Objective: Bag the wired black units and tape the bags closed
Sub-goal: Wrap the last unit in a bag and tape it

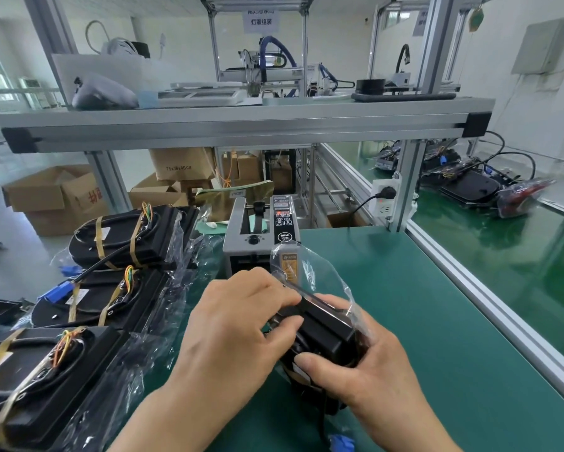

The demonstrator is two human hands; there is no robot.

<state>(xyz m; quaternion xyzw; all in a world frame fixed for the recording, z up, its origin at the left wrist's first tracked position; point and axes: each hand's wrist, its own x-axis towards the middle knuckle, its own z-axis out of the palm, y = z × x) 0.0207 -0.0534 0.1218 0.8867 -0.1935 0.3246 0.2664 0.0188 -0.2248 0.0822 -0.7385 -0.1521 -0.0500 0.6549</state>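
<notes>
Black unit (323,334) sits clamped between both hands just above the green mat (453,321), in front of the tape dispenser (261,230). The left hand (238,324) has its fingers (274,290) curled over the unit's near end, with the thumb pinching from below. The right hand (368,367) grips the other side, thumb pressed on the lower edge. The clear bag (316,272) is caught under that grip, its loose mouth standing up towards the dispenser. To the left lie three bagged units (111,239), their wires bound with tan tape.

The likely trouble is a snag. Thin film dragged over the unit's hard corners could tear or bunch. The cable hanging below, which apparently ends in a blue connector (342,443), could be left outside if the film is pulled before the wire is tucked in.

The right hand's fingers are hidden behind the unit. How far the unit is inside the bag cannot be told. The frame's edge cuts the connector, and the bag covers the dispenser's outlet.
</notes>
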